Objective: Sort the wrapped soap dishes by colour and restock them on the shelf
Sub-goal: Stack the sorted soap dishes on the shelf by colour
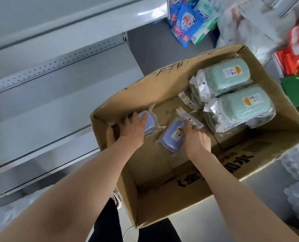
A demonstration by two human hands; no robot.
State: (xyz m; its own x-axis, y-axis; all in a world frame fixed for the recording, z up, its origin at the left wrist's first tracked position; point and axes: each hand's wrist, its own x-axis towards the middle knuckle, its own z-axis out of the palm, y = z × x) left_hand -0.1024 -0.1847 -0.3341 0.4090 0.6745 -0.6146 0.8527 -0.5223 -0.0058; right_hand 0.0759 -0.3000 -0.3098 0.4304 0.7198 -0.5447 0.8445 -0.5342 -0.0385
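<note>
Cardboard box (162,95) stands open on the floor, and the print on its near wall reads upside down. Both forearms cross in front of it.

Much of the left purple soap dish (150,127), at the far left of the box floor, is hidden under the left hand (133,127). Only its right end and a crinkle of clear wrap show. That hand lies over it with fingers spread and fairly straight, thumb across the top. Whether the fingertips hook round the hidden left edge I cannot tell.

Just right of it, and apart from it, lies the second purple soap dish (170,137), turned at an angle with its label up. The right hand (196,139) is at that dish's right edge, forefinger stretched forward along the wrap and the other fingers loosely bent. The thumb is hidden, so it is unclear whether the hand pinches the dish or only touches it.

Green soap dishes (227,75), also wrapped, sit in two stacks at the far right of the box. The count in each stack is hard to make out under the bunched film.

Grey metal shelf (31,109) runs along the left, blurred. Blue packets (189,23) lie beyond the box, and red bags (298,55) at the right are cut off by the frame edge.
</note>
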